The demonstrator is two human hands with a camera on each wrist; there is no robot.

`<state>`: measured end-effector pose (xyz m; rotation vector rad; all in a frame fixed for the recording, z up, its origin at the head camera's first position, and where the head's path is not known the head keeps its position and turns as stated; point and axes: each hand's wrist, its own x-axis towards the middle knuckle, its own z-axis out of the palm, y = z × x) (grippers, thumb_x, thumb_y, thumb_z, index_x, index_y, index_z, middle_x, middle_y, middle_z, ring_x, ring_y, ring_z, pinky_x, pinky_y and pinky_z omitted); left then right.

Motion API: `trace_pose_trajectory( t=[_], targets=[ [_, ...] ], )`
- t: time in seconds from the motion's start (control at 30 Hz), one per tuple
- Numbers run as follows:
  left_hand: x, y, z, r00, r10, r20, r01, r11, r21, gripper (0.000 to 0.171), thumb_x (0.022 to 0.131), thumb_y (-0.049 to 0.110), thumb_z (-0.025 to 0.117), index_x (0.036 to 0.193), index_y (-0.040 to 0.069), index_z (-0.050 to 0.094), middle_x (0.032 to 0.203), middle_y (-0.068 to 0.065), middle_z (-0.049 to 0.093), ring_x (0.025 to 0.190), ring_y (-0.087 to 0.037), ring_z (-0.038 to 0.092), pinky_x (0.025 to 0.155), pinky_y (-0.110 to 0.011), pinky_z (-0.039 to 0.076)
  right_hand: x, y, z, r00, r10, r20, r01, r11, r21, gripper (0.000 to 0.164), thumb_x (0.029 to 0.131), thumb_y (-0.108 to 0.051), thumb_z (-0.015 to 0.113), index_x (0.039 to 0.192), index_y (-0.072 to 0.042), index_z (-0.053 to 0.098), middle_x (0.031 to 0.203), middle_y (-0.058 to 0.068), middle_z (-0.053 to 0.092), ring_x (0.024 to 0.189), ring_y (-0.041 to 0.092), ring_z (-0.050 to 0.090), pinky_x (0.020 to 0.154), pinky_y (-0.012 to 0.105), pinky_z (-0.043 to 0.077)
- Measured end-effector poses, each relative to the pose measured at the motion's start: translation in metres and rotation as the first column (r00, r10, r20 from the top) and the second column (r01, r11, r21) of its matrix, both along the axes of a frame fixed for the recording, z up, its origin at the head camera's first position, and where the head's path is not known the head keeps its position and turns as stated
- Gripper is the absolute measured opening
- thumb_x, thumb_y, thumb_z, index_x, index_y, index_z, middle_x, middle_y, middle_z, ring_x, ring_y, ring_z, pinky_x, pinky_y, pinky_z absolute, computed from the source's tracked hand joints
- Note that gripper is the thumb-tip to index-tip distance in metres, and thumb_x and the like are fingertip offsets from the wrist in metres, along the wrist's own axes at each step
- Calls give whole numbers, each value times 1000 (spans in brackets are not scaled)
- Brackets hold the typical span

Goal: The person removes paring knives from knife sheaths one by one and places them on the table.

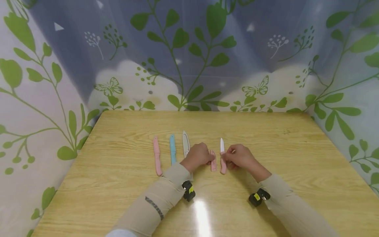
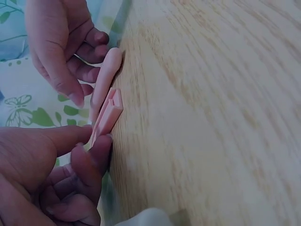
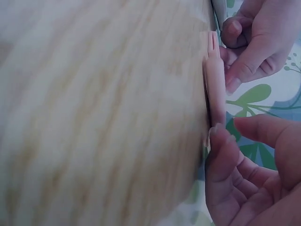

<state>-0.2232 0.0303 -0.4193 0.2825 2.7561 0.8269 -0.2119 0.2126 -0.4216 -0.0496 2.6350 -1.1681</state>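
On the wooden table lies a small knife with a pink handle and a bare white blade pointing away. Just left of it is its short pink blade sheath, lettered on the face. My left hand pinches this sheath between thumb and forefinger. Beside the knife handle, my right hand touches it with a fingertip; in the right wrist view the thumb stands apart from that finger. The left wrist view shows the hollow end of the sheath lying close to the handle.
Left of my hands, a sheathed pink knife, a blue knife and a white-sheathed knife lie in a row. My left arm partly covers the last two. A leaf-patterned curtain hangs behind the table.
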Motion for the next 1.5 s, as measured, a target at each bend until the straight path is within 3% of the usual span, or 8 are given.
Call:
trace_pose_trajectory(
  t=[0.17, 0.3, 0.43, 0.6, 0.93, 1.17, 1.37, 1.5],
  targets=[
    [-1, -5, 3, 1000, -2, -21, 2, 1000, -9, 52, 90, 35, 63, 44, 14, 48, 38, 4, 40, 36, -8, 35, 36, -21, 26, 1, 0, 3, 999, -10, -33, 11, 999, 37, 24, 90, -24, 64, 85, 0, 60, 69, 11, 68, 50, 17, 60, 47, 30, 51],
    [-4, -14, 8, 999, -6, -49, 8, 999, 53, 55, 95, 37, 55, 49, 7, 59, 39, 3, 43, 35, -7, 33, 36, -21, 25, 1, -3, 4, 997, 10, -81, -5, 998, 62, 24, 89, -24, 64, 86, -1, 60, 63, 9, 64, 47, 15, 56, 44, 27, 45],
    [-10, -27, 11, 996, 46, -76, -35, 990, 134, 52, 97, 39, 51, 63, 3, 66, 45, 2, 49, 38, -8, 34, 38, -22, 28, 1, -8, 6, 990, 34, -139, -25, 998, 62, 22, 89, -23, 65, 85, -2, 60, 57, 9, 60, 44, 14, 51, 43, 25, 39],
    [-16, -45, 16, 991, 117, -71, -103, 977, 185, 48, 97, 38, 52, 60, 8, 55, 48, 0, 46, 39, -10, 32, 38, -23, 27, 4, -16, 10, 971, 53, -235, -38, 997, 68, 20, 89, -22, 65, 83, -3, 60, 59, 7, 61, 46, 13, 50, 44, 26, 39],
    [-26, -77, 14, 971, 216, -104, -199, 967, 157, 28, 91, 32, 63, 83, 5, 65, 65, -3, 58, 52, -15, 46, 46, -25, 34, 7, -43, 19, 950, 91, -298, -66, 993, 95, 21, 87, -25, 67, 82, -6, 60, 65, 6, 65, 51, 14, 55, 51, 30, 44],
    [-27, -82, 14, 968, 236, -86, -223, 966, 133, 27, 89, 31, 66, 80, 5, 66, 62, -4, 60, 54, -16, 51, 46, -24, 37, 13, -71, 17, 965, 140, -224, -123, 989, 85, 22, 90, -27, 66, 82, -8, 57, 57, 11, 65, 37, 22, 56, 35, 26, 41],
    [-26, -84, 14, 968, 228, -102, -217, 970, 109, 29, 88, 29, 67, 72, 5, 66, 59, -4, 61, 50, -14, 49, 43, -23, 35, 16, -90, 6, 934, 216, -286, -164, 967, 195, 24, 86, -29, 70, 75, -11, 58, 50, -3, 57, 40, 7, 43, 39, 22, 34],
    [-26, -83, 9, 970, 212, -115, -206, 977, 62, 37, 89, 29, 67, 59, 8, 59, 52, -1, 54, 44, -12, 45, 40, -22, 31, 19, -100, 2, 934, 231, -272, -174, 960, 218, 28, 84, -35, 70, 74, -12, 58, 48, -4, 50, 41, 7, 40, 38, 22, 30]
  ],
)
